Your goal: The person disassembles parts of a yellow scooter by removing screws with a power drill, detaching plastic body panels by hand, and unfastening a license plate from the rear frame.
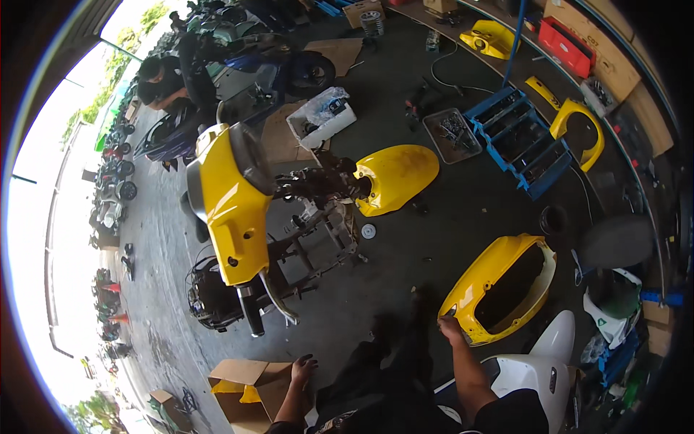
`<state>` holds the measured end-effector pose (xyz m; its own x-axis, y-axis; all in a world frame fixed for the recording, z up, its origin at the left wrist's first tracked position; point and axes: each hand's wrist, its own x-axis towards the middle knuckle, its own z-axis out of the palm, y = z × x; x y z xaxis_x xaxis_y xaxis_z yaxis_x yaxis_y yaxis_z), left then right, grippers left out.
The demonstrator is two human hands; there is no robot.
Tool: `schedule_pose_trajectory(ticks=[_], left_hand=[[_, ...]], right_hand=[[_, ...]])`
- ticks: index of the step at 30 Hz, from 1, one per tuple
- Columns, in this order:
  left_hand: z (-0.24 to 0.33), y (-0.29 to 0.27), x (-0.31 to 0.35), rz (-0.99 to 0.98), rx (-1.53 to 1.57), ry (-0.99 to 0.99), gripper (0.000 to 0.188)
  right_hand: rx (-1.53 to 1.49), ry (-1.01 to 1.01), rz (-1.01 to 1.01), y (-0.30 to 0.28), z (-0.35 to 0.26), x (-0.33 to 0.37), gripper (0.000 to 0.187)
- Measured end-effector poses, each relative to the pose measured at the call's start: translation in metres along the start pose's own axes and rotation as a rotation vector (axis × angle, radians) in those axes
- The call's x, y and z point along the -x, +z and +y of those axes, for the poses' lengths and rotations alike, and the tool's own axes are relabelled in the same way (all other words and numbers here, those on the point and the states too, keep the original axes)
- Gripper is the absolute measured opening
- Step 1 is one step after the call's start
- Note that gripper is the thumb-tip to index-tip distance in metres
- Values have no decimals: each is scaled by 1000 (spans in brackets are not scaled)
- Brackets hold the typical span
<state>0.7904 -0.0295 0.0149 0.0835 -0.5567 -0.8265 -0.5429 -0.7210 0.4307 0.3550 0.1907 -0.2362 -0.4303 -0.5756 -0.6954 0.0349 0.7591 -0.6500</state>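
Note:
My right hand [450, 329] grips the near left end of a yellow scooter body panel [466, 286], a long ring-shaped shell with a large opening. The panel is tilted at my right. My left hand [303, 369] is beside the right edge of an open cardboard box [249, 372], fingers apart and nothing seen in them. Yellow pieces [249, 394] show inside the box. Ahead to the left stands a partly stripped scooter with a yellow handlebar cover [235, 210], a bare frame [318, 260] and a yellow front fender [401, 177].
A white body part [553, 376] lies close by my right arm. Farther right are a blue tool box [520, 137], a tray of small parts [454, 136] and more yellow panels [582, 134]. A white foam box [322, 119] sits beyond the scooter. Another person [163, 83] crouches at far left.

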Motion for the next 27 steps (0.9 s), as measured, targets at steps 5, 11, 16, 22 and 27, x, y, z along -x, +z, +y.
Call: schedule_pose_trajectory(ticks=[5,11,16,22,27], left_hand=[[-48,11,8,-23,41,-99,38],[-105,22,-1,-24,-30,-175,37],[-110,5,-7,-26,166,-144,35],[-99,-15,-31,84,368,-176,38],[-57,12,-73,79,568,-223,39]], right_hand=[[-387,155,-49,-32,-96,24,21],[-219,339,60,-70,-151,55,30],[-172,448,77,-64,-151,66,32],[-169,458,-43,-45,-162,91,33],[-100,519,-110,-72,-183,117,37]])
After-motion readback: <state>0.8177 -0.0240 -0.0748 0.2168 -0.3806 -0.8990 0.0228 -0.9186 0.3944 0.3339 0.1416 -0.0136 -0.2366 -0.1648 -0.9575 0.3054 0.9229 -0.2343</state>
